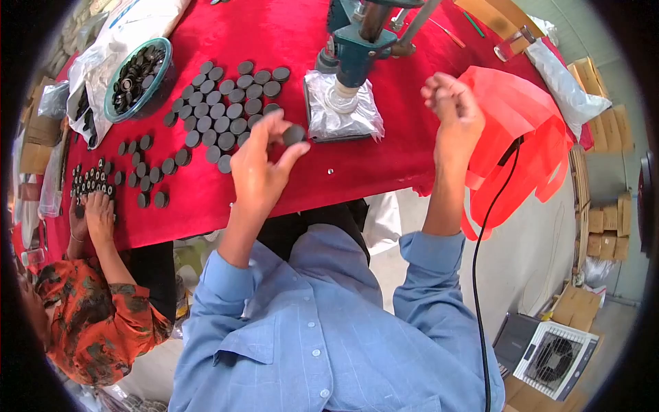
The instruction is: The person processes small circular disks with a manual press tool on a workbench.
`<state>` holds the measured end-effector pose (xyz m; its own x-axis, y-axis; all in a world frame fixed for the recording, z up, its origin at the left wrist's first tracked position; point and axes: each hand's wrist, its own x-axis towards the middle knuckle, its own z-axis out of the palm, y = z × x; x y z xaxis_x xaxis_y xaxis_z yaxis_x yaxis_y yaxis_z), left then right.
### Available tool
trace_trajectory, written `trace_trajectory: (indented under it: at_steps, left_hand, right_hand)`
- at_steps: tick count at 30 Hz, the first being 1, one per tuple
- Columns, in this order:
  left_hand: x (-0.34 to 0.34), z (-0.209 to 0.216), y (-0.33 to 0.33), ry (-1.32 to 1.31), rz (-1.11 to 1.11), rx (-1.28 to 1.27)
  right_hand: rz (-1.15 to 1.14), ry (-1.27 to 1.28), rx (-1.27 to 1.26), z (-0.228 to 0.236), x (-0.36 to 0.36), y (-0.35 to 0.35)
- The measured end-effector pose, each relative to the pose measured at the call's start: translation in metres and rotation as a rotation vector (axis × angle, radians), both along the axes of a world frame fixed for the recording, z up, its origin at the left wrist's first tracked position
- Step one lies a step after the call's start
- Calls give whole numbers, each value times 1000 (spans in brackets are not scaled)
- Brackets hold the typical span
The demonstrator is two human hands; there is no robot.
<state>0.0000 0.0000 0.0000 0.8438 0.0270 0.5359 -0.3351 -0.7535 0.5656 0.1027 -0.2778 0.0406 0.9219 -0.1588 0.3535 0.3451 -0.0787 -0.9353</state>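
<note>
Between the thumb and fingers of my left hand (261, 165) is a black round cap (294, 135), held just above the red tablecloth. To its left lie many similar black caps (221, 111) in a loose cluster. My right hand (455, 110) is raised beside a red fabric bag (508, 103), its fingers curled together; what they hold, if anything, is hidden. Between my hands, a dark green press (357, 48) stands with its pale tip down on a plastic-wrapped pad (341, 110).
A teal bowl (165, 75) of small black parts stands at the far left. A co-worker's hands (98, 209) rest by small black pieces with light centres. A tiny shiny piece (330, 172) lies near the front edge. A black cable (478, 275) hangs on the right.
</note>
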Motion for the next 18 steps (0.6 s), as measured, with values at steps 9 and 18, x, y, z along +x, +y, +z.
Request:
trace_trajectory:
  at_steps: [9, 18]
  left_hand:
    - [39, -3, -31, -23, -6, -217]
    - [38, -1, -32, 41, 47, -302]
  right_hand:
    - [24, -288, 192, 114, 32, 45]
    - [469, -468, 320, 193, 37, 75]
